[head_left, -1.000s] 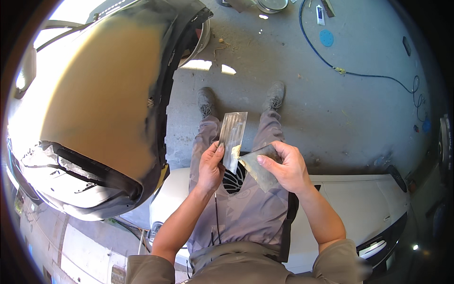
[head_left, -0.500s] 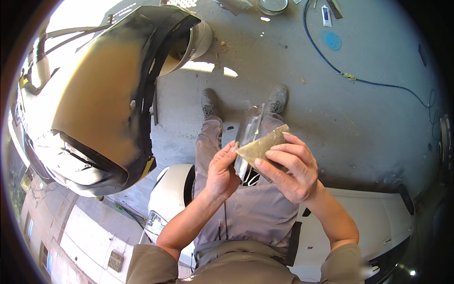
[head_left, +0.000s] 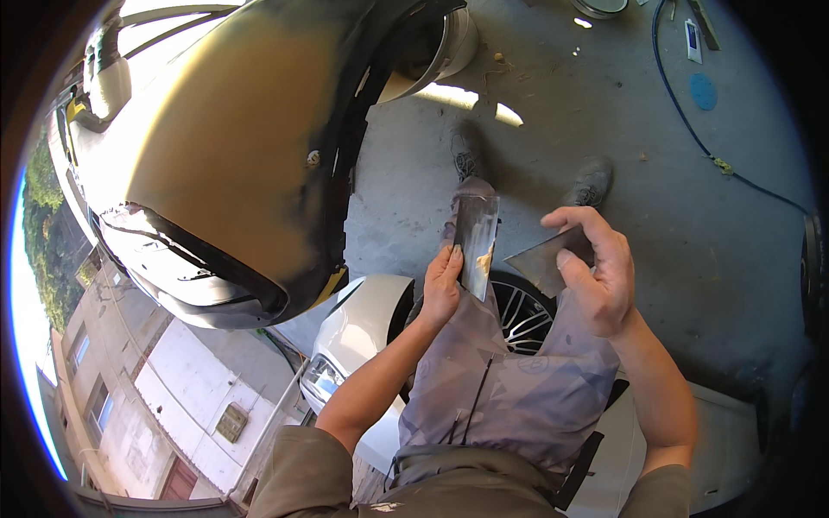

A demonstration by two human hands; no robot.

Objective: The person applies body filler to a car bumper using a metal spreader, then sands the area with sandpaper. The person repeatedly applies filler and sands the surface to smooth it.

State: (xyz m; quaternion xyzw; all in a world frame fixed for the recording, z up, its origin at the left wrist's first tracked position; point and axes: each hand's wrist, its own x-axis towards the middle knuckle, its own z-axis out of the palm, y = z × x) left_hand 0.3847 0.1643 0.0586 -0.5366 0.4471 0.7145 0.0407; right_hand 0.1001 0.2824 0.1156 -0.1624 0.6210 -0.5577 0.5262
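Observation:
My left hand (head_left: 442, 287) grips the side of a flat rectangular metal plate (head_left: 477, 229), held upright over my left leg. A smear of yellowish putty (head_left: 484, 261) sits on the plate's lower right part. My right hand (head_left: 603, 289) pinches a thin, dark grey putty scraper (head_left: 544, 266), with one corner pointing at the plate. A short gap separates scraper and plate. Left of my hands is a large car bumper (head_left: 233, 147), dark-edged with a broad tan, matte area.
The bumper rests near a big bucket (head_left: 458, 52). Behind my legs stands a white car (head_left: 363, 315) with a spoked wheel (head_left: 522, 319). On the floor at the right lie a hose (head_left: 682, 121), a tube (head_left: 692, 41) and a blue round patch (head_left: 703, 91). A round tin (head_left: 600, 7) stands at the top.
The scraper has come away from the plate toward the right and turned; it looked tan before and is dark now. The plate stands more upright. My view has shifted left, toward the bumper.

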